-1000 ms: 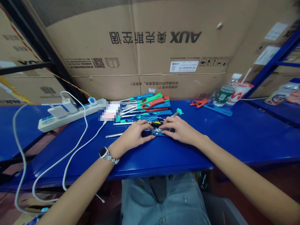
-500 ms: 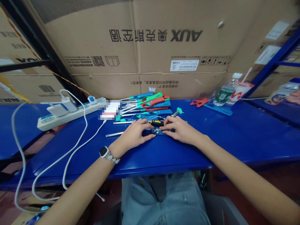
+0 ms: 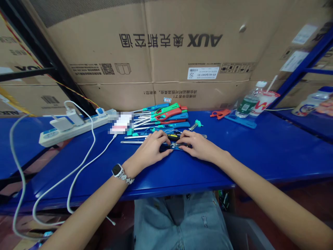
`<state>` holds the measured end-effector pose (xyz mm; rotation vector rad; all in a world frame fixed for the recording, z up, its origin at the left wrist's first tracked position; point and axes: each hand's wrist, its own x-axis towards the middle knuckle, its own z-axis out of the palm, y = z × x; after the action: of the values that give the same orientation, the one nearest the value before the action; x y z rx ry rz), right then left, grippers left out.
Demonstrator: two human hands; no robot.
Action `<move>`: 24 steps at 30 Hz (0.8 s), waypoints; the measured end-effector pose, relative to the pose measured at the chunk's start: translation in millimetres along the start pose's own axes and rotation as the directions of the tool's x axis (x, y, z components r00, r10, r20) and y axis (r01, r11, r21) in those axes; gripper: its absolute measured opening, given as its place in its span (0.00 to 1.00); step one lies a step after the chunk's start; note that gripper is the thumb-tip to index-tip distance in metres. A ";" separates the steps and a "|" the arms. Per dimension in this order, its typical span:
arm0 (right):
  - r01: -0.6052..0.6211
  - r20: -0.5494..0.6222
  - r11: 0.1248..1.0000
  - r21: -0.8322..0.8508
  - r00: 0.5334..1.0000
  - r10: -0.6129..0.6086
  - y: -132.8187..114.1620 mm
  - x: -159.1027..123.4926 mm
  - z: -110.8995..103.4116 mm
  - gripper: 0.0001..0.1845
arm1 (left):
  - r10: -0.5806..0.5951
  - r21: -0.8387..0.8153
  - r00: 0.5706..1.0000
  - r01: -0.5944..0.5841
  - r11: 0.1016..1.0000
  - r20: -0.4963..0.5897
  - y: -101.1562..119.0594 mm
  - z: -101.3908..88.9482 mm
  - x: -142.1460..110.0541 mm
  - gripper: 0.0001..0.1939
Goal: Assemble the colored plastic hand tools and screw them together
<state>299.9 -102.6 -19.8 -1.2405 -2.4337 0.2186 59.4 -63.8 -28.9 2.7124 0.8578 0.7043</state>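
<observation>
An opened blue utility lighter (image 3: 177, 148) lies at the middle of the blue table, its long metal tube (image 3: 130, 142) pointing left. My left hand (image 3: 149, 149) has thumb and fingers closed on the tube side of its body. From the other side my right hand (image 3: 199, 145) pinches the handle end, and small inner parts show between the fingertips. Just behind the fingers lies a screwdriver (image 3: 173, 136) with a black and yellow handle. A green-ended piece (image 3: 195, 125) rests beyond my right hand. My fingers hide much of the lighter.
Several coloured utility lighters (image 3: 169, 113) are piled at the back. A power strip (image 3: 75, 127) with white cables stands on the left, beside a blurred-out phone-like item (image 3: 121, 122). Red clips (image 3: 220, 113), a water bottle (image 3: 247, 102) and a cup (image 3: 265, 101) stand back right.
The lighter's tube has swung slightly, its tip now further back and more level. Both hands keep their grip, with small finger shifts. The view has moved a little.
</observation>
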 end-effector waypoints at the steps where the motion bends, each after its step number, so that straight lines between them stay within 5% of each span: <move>1: 0.002 0.000 1.000 -0.004 1.000 -0.002 -0.1 0.0 0.1 0.11 | -0.003 -0.005 1.000 0.003 1.000 -0.006 -0.7 0.8 0.2 0.08; 17: 0.040 0.054 0.986 -0.163 0.998 -0.031 -6.7 -0.2 -6.3 0.12 | 0.190 -0.050 0.981 -0.192 0.980 -0.037 -5.3 4.8 -2.1 0.05; 24: 0.053 0.070 0.938 -0.342 0.997 -0.031 -21.4 -7.0 -11.7 0.14 | 0.145 -0.111 0.989 -0.144 0.983 0.004 -2.8 4.1 -5.2 0.08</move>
<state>292.6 -121.5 -4.3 -1.3362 -2.6292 -0.1934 56.4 -64.8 -35.4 2.6959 0.6041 0.7397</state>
